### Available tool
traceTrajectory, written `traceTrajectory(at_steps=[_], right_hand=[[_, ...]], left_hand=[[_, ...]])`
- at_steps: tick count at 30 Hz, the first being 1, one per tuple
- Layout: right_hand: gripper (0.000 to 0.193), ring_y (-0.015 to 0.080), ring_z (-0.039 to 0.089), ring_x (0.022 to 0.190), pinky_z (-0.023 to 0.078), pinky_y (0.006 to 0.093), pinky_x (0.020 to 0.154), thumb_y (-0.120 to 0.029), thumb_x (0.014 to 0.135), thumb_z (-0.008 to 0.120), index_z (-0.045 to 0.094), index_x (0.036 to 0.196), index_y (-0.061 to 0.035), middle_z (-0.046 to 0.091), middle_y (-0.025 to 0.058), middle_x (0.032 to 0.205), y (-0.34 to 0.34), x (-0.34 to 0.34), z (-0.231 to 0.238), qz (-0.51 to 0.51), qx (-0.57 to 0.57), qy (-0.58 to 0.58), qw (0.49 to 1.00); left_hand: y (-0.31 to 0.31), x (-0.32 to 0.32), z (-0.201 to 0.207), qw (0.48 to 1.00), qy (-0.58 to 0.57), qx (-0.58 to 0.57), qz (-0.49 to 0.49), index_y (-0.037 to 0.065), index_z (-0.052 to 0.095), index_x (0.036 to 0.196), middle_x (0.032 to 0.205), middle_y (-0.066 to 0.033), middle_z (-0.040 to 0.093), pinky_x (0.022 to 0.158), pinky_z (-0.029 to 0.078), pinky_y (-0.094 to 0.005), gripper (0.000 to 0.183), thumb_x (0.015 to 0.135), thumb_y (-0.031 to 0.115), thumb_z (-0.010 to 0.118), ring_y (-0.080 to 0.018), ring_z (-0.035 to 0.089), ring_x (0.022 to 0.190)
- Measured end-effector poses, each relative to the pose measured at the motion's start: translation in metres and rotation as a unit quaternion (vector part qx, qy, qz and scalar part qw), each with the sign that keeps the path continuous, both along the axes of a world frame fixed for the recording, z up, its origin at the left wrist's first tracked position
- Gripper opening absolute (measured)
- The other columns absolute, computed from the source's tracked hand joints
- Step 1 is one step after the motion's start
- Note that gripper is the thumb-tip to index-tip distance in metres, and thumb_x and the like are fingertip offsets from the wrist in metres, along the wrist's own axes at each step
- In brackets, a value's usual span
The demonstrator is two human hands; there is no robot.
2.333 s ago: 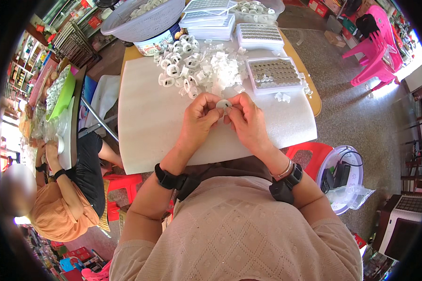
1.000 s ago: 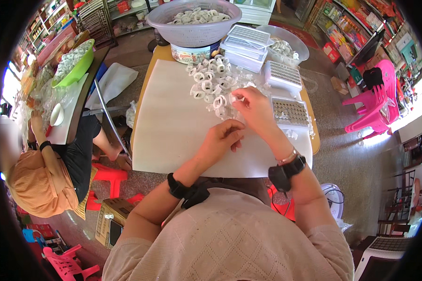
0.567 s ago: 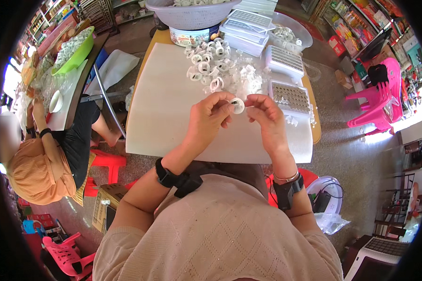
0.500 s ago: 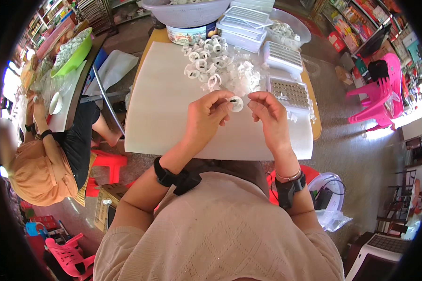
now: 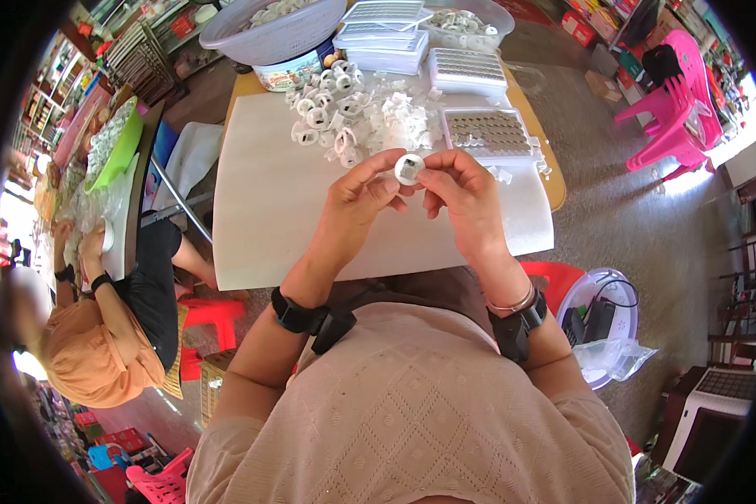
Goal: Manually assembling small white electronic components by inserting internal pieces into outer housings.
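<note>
Between my hands, above the near part of the table, is a small round white plastic part (image 5: 407, 171) with a dark patch on its face. My left hand (image 5: 357, 197) pinches it from the left between thumb and fingers. From the right, the thumb and fingers of my right hand (image 5: 464, 200) close on its edge. Just beyond lie a heap of white ring-shaped plastic parts (image 5: 317, 116) and a pile of small translucent white pieces (image 5: 405, 120). Right of these is a tray (image 5: 485, 155) holding rows of small greyish pieces.
White sheeting (image 5: 265, 202) covers the table. Along its far side stand a large grey basin (image 5: 269, 42), a printed tub (image 5: 287, 76), stacked clear boxes (image 5: 386, 60), another filled tray (image 5: 468, 82) and a clear bowl (image 5: 496, 38). A person (image 5: 92, 353) works at the left table.
My right hand has come in from slightly apart to touch the round part, whose face now tilts more toward me. The whole view has shifted, moving the table leftward and up.
</note>
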State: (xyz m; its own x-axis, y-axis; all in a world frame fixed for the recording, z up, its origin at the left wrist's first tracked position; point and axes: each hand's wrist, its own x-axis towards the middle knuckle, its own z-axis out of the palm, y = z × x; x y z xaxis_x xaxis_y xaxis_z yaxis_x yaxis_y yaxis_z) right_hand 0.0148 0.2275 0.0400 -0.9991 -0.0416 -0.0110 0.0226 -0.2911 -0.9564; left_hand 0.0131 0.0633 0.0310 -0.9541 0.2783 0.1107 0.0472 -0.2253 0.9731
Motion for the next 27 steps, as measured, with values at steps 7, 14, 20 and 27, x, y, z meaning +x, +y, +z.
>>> traceTrajectory(at_steps=[7, 14, 20, 27], right_hand=[[0.012, 0.0078, 0.054, 0.058, 0.044, 0.0217, 0.053, -0.007, 0.084, 0.063, 0.063, 0.094, 0.0003, 0.061, 0.0015, 0.072, 0.01, 0.0, -0.002, 0.004, 0.006, 0.017, 1.0], [0.013, 0.0148, 0.061, 0.069, 0.048, 0.0272, 0.062, -0.002, 0.083, 0.059, 0.066, 0.095, -0.0015, 0.063, 0.0092, 0.083, 0.017, -0.001, -0.004, -0.029, 0.159, 0.152, 0.975], [0.009, 0.0262, 0.062, 0.072, 0.048, 0.0336, 0.062, -0.006, 0.082, 0.06, 0.065, 0.09, -0.0026, 0.063, 0.0128, 0.082, 0.068, -0.024, 0.001, -0.198, 0.349, 0.195, 0.895], [0.004, 0.0298, 0.06, 0.075, 0.049, 0.0389, 0.065, -0.008, 0.078, 0.062, 0.066, 0.08, -0.0059, 0.06, 0.0097, 0.078, 0.096, -0.046, -0.015, -0.216, 0.527, 0.246, 0.784]], left_hand=[[0.003, -0.01, -0.011, 0.985, -0.066, 0.151, -0.054, -0.002, 0.052, 0.125, 0.102, -0.0079, 0.062, 0.072, 0.048, -0.0282, 0.033, 0.096, 0.015, 0.049, -0.016, 0.061, 0.087], [0.002, -0.016, -0.013, 0.965, -0.192, 0.138, -0.111, -0.005, 0.051, 0.12, 0.093, -0.0087, 0.062, 0.064, 0.05, -0.0243, 0.033, 0.096, 0.018, 0.048, -0.0134, 0.061, 0.074], [0.002, -0.034, -0.012, 0.963, -0.189, 0.158, -0.112, -0.005, 0.05, 0.12, 0.095, -0.0093, 0.063, 0.067, 0.051, -0.0237, 0.032, 0.094, 0.013, 0.05, -0.0133, 0.062, 0.077], [0.007, -0.047, -0.032, 0.943, -0.209, 0.205, -0.157, -0.005, 0.05, 0.12, 0.097, -0.01, 0.062, 0.07, 0.052, -0.0248, 0.032, 0.094, 0.013, 0.051, -0.0152, 0.063, 0.08]])
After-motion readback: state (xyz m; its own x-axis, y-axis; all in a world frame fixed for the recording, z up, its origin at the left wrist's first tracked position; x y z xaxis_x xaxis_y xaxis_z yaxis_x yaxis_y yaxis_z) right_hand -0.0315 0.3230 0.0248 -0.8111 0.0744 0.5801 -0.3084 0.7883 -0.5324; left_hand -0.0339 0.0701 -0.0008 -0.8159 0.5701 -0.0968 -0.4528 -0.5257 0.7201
